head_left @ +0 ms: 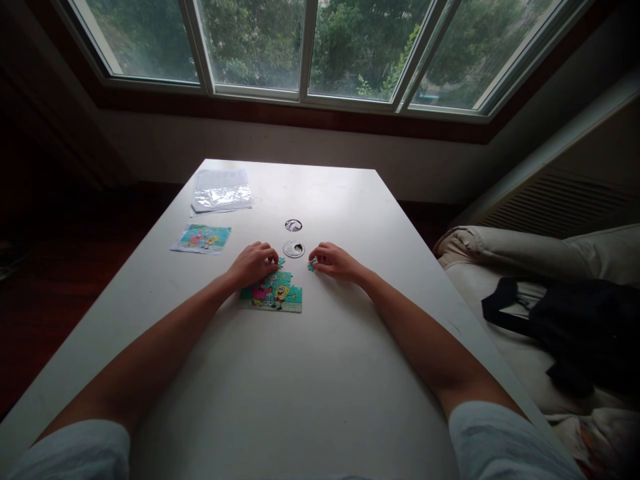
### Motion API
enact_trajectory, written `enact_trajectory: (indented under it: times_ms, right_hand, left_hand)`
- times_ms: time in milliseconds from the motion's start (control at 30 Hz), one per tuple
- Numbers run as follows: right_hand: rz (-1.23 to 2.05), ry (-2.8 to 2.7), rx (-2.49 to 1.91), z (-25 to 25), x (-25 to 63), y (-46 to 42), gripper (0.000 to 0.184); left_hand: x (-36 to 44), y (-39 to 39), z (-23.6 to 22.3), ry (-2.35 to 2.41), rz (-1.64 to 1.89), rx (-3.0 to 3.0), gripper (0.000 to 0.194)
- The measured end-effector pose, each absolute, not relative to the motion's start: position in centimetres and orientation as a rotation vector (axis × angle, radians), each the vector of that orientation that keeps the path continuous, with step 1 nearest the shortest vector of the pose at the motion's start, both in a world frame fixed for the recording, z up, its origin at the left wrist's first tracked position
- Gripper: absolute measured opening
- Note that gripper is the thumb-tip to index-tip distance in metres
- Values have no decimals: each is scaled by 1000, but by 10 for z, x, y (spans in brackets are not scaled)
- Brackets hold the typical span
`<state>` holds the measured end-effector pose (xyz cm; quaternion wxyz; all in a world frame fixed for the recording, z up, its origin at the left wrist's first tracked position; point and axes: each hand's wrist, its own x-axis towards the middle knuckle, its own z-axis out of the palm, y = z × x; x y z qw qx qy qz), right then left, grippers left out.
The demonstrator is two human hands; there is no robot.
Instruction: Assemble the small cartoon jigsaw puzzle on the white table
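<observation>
A partly assembled jigsaw puzzle (277, 295) with cartoon figures on a teal ground lies on the white table (300, 373); its upper edge is uneven. My left hand (254, 261) is curled over the puzzle's upper left, covering part of it. At its fingertips is a small teal jigsaw piece (281, 262), just above the puzzle's top edge. Off to the right of the puzzle, my right hand (336, 261) pinches another teal jigsaw piece (311, 265) between thumb and fingers, close to the tabletop.
Two round grommets, a far one (293, 225) and a near one (294, 249), are set in the table beyond my hands. At left lie a picture sheet (204, 238) and a clear plastic bag with papers (223, 190). A sofa (470, 280) with dark cloth (585, 327) stands right.
</observation>
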<state>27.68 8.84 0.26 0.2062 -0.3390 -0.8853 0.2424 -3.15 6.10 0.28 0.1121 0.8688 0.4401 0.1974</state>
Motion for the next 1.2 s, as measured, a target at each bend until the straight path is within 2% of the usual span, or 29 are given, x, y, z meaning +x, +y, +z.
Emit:
enact_trajectory:
  times_ms: [133,367,567,733,1033,1200]
  right_hand:
    - [680,-2460,-940,3,277,88,15]
    - [673,-2460,-948,3,276,88,15]
    - [669,-2459,-934,3,274,87,15]
    - [653,-2461,-928,2,275,88,15]
    - [545,-2388,-826,-1,260,79,10]
    - [672,-2253,-767,3,243,61,8]
  left_hand:
    - [-31,61,3,1322,544,2524,10]
    - [-30,56,12,1246,256,2586,12]
    - [-25,47,25,1181,194,2547,10]
    - [-19,43,26,1106,284,2510,4]
    - [-14,45,12,1306,565,2235,14]
    - [-6,41,13,1220,664,2186,16]
